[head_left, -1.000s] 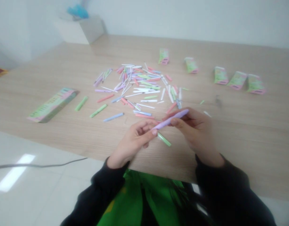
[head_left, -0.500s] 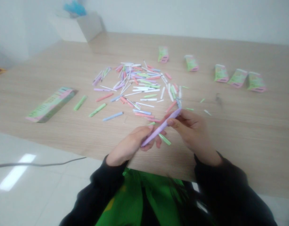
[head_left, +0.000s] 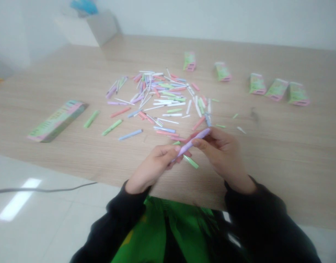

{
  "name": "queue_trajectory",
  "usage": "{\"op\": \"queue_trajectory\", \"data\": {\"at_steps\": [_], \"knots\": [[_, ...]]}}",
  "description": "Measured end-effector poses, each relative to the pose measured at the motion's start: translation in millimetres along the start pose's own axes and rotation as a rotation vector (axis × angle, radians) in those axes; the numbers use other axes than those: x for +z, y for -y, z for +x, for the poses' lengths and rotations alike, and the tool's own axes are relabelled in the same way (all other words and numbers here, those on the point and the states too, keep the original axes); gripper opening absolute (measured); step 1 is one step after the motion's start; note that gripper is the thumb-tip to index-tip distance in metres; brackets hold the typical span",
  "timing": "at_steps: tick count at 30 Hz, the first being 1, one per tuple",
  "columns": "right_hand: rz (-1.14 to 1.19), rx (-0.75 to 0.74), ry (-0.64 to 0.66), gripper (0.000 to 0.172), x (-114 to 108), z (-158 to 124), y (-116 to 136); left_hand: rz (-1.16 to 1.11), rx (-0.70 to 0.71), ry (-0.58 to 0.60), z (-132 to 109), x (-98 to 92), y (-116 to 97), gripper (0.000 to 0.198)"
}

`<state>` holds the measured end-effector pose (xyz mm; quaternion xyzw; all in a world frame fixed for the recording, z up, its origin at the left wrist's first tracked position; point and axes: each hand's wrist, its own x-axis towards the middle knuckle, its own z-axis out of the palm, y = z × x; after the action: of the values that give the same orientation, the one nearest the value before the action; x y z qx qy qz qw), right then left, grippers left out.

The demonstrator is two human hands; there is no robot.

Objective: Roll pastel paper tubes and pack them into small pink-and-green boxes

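Note:
A purple pen point(head_left: 194, 142) slants between my two hands, just above the table near its front edge. My left hand point(head_left: 158, 162) grips the lower end, with thumb and fingers closed over it. At the upper end, my right hand point(head_left: 221, 151) pinches the pen between thumb and fingers. Beneath the hands lies a green pen part point(head_left: 191, 162), partly hidden by the left fingers. Beyond them spreads a pile of loose pen parts point(head_left: 168, 103) in white, purple, green, pink and blue.
On the left lies a long green and pink box point(head_left: 57, 121). Several similar small boxes point(head_left: 258, 84) stand along the back right. A white planter point(head_left: 87, 29) sits at the back left corner of the wooden table point(head_left: 266, 164). A cable point(head_left: 47, 189) runs across the floor.
My left hand has closed over the lower end of the purple pen, so less of that end shows. My right hand has kept its pinch on the upper end.

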<state>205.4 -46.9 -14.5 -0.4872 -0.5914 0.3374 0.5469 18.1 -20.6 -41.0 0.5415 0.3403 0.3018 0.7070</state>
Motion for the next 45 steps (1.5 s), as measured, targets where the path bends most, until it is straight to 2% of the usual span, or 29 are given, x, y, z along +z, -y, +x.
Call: {"op": "queue_trajectory", "data": {"at_steps": [3,5,6,9,11,13,16,18,24,30,34,38,41,45], "knots": [[-0.028,-0.013,-0.023,0.005,0,0,0,0.063,0.089,-0.169,2,2.2,-2,0.033],[-0.036,-0.012,-0.06,0.005,0,-1,1,0.05,0.103,-0.18,2,3.0,-3,0.027],[-0.035,-0.007,-0.074,0.005,0,-1,1,0.022,0.074,-0.121,2,2.7,-4,0.029],[0.016,0.023,-0.06,0.008,1,-2,2,-0.126,-0.05,0.203,-1,-0.5,-3,0.044],[0.075,0.04,-0.027,0.01,1,-1,3,-0.186,-0.046,0.325,-2,-2.5,0,0.048],[0.096,0.038,-0.008,0.012,0,-1,3,-0.134,0.023,0.243,-2,-2.2,1,0.042],[0.047,0.03,-0.026,0.013,-1,0,3,0.02,0.125,-0.024,0,2.8,3,0.027],[0.027,0.036,-0.046,0.013,-2,1,2,0.058,0.182,-0.131,0,7.1,2,0.02],[0.106,0.055,-0.029,0.017,0,2,2,0.207,0.277,-0.12,-4,12.2,-7,0.024],[0.141,0.035,-0.048,0.011,0,1,4,0.381,0.449,-0.196,-2,13.7,-9,0.021],[0.151,0.064,-0.077,0.015,5,-3,2,0.494,0.555,-0.275,-3,19.4,-7,0.022],[0.167,0.077,-0.124,0.019,8,-3,-1,0.504,0.518,-0.315,-1,22.9,-7,0.02],[0.166,0.046,-0.081,0.015,4,1,0,0.357,0.405,-0.248,2,18.6,-10,0.018],[0.182,0.013,-0.046,0.007,-4,5,3,0.069,0.224,0.071,3,8.0,-11,0.025]]}}
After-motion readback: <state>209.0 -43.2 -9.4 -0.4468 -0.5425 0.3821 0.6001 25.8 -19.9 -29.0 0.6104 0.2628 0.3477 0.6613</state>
